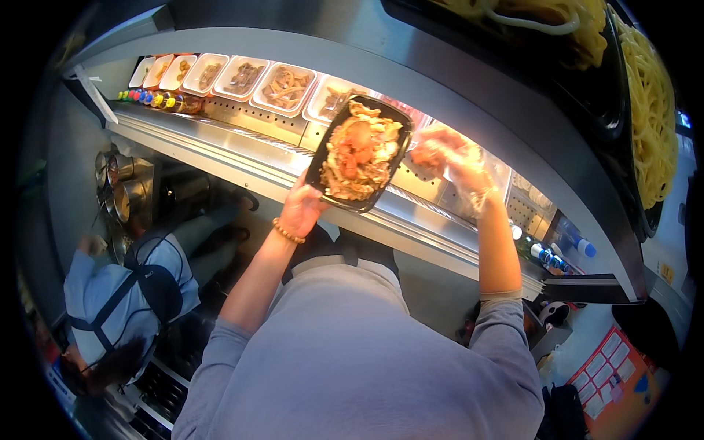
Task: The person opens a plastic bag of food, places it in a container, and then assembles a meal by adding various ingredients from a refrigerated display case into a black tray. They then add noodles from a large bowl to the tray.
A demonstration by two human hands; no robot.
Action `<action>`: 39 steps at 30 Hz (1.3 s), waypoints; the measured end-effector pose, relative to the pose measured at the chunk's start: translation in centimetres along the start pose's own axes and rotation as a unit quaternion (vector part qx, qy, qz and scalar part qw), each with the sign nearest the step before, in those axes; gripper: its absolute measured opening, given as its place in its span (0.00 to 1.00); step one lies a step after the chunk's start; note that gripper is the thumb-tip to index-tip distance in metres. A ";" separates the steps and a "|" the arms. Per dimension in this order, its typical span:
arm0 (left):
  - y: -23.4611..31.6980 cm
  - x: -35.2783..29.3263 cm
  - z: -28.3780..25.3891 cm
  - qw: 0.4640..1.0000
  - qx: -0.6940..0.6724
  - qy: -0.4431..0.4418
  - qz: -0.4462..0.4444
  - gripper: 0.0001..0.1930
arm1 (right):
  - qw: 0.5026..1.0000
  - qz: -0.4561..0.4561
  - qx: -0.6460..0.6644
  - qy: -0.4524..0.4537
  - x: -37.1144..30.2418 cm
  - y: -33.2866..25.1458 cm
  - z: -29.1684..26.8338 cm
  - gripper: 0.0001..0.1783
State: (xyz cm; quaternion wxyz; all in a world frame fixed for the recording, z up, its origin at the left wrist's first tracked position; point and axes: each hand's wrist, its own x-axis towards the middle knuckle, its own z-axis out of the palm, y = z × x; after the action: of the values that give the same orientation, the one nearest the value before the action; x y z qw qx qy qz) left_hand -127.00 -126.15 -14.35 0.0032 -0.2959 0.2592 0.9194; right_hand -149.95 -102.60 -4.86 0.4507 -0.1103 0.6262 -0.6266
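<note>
In my left hand (302,211) is a black rectangular plastic tray (400,155), gripped at its lower left edge and tilted. Pale, sliced food with reddish-orange pieces (361,150) fills it. A beaded bracelet circles my left wrist. To the right of the tray is my right hand (456,160), in a clear, loose plastic glove. Motion smears its fingers, so whether they hold anything does not show. Both hands are over the front of a lit, chilled counter. Beyond the tray stands a row of white containers (284,89) with sliced ingredients.
Bottles with coloured caps (172,102) line the counter's left end; more bottles (541,254) stand at its right. Above, at the upper right, black trays hold yellow noodles (645,110). At the left, a co-worker (132,297) bends near metal pots (130,198).
</note>
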 end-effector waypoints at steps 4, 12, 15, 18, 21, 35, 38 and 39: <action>-0.7 0.5 1.6 1.000 -0.009 -0.024 -0.006 0.32 | 0.980 -0.099 -0.171 0.015 0.9 0.3 4.5 0.12; 1.3 -3.5 -0.3 0.997 -0.071 -0.003 0.027 0.33 | 0.978 0.039 -0.031 0.200 4.6 5.3 -3.9 0.16; 3.4 -5.1 -1.9 0.996 -0.061 0.022 0.057 0.33 | 0.935 -0.090 -0.291 0.181 9.8 13.3 -6.6 0.18; 3.7 -6.1 -3.3 0.993 -0.076 0.029 0.083 0.32 | 0.826 -0.196 -0.505 0.154 12.0 14.3 -2.3 0.15; 3.4 -6.4 -3.8 0.991 -0.087 0.034 0.093 0.31 | 0.818 -0.163 -0.532 0.147 12.8 12.8 0.1 0.12; 2.4 -7.5 -5.0 0.984 -0.120 0.036 0.125 0.29 | 0.811 -0.077 -0.564 0.138 2.2 18.7 -7.1 0.25; 2.5 -7.2 -5.6 0.983 -0.127 0.045 0.124 0.29 | 0.766 -0.001 -0.619 0.172 2.1 19.9 -7.2 0.25; 2.7 -7.1 -5.3 0.985 -0.120 0.035 0.118 0.29 | 0.773 0.021 -0.607 0.183 2.3 20.9 -8.0 0.26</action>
State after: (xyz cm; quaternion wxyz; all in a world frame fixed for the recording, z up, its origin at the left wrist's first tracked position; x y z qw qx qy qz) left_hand -118.70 -130.00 -12.86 -0.1496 -0.2939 0.1802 0.9267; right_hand -147.97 -94.71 -25.88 0.1799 -0.2308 0.9494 -0.1143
